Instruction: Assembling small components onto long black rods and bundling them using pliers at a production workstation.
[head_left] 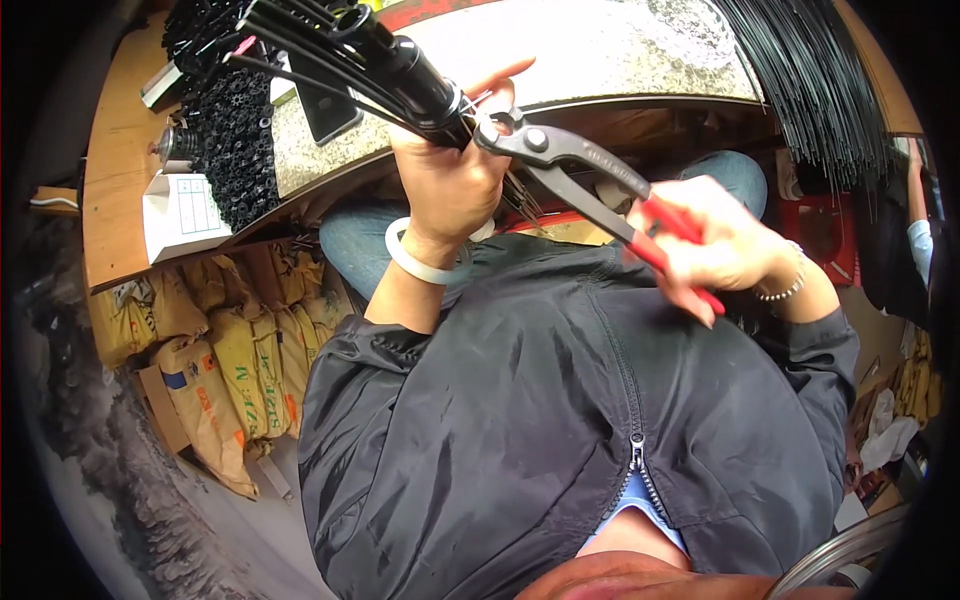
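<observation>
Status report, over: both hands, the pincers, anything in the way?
Left hand grips black tube, thin rods. Right hand on red-handled pincers. Left fingers close to jaws; whether jaws hold anything, unclear.

Left grip (455, 180): is clasping a black tube (425, 85), thin rods (325, 62)
Right grip (715, 240): is holding red-handled pincers (575, 150) beside the tube
Bench (620, 55): is carrying a phone (325, 105), black parts (238, 160)

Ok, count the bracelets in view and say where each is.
2: a white bangle on the left wrist and a beaded bracelet on the right wrist. Others may be hidden.
</observation>
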